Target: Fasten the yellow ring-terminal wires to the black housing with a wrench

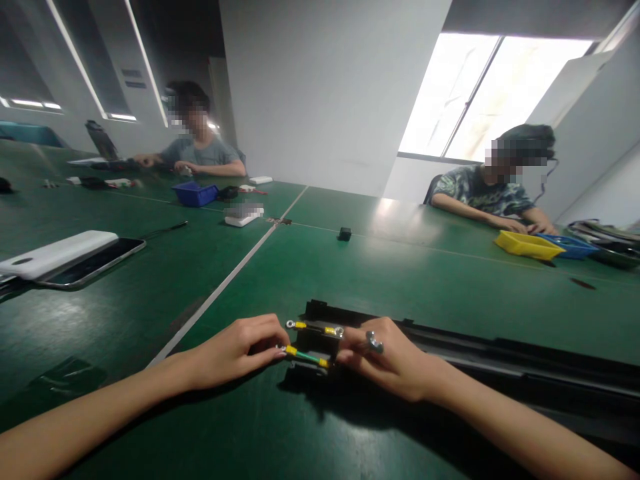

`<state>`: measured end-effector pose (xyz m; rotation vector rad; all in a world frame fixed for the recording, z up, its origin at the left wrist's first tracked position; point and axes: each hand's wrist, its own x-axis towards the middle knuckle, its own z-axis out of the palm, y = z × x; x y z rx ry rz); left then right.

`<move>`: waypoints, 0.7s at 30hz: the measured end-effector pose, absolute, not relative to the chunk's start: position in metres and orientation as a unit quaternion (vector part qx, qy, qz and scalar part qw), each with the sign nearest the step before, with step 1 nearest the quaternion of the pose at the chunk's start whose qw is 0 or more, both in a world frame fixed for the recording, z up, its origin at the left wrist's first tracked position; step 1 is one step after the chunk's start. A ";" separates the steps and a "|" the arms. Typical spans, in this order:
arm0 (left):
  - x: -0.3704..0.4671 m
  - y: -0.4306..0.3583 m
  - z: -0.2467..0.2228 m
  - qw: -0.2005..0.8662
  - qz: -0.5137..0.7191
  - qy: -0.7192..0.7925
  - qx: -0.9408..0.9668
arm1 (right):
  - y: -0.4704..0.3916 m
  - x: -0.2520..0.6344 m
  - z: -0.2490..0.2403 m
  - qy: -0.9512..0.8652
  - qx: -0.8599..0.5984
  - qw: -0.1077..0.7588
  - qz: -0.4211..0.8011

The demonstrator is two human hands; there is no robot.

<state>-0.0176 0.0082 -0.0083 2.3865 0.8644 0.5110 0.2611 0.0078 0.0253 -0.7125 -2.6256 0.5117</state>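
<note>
Two short cables with yellow sleeves and ring terminals lie at the left end of a long black channel [480, 350]. The nearer one is a green cable [307, 358]; my left hand [247, 350] pinches its left ring terminal between thumb and fingertips. Behind it, a black cable [315, 328] reaches from a free ring on the left to a ring by the fingers of my right hand [383, 357]. My right hand is closed around the channel's end; what its fingertips grip is partly hidden. A shiny metal piece [374, 342] shows at its index finger.
Across the green table [280, 280] sit two people, with a blue bin [195, 194] at left and a yellow bin [527, 245] at right. A phone [93, 263] and white case [65, 252] lie left. A small black block [345, 234] stands ahead.
</note>
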 end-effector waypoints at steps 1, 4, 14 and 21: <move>-0.018 0.008 -0.008 0.274 0.190 0.321 0.887 | 0.008 0.261 0.025 -0.931 -0.256 0.190 0.180; -0.017 0.008 -0.007 0.277 0.191 0.320 0.886 | 0.009 0.260 0.025 -0.925 -0.271 0.191 0.186; -0.018 0.009 -0.009 0.266 0.191 0.315 0.891 | 0.008 0.262 0.025 -0.924 -0.262 0.190 0.205; -0.018 0.009 -0.009 0.269 0.196 0.316 0.888 | 0.009 0.261 0.023 -0.928 -0.252 0.187 0.198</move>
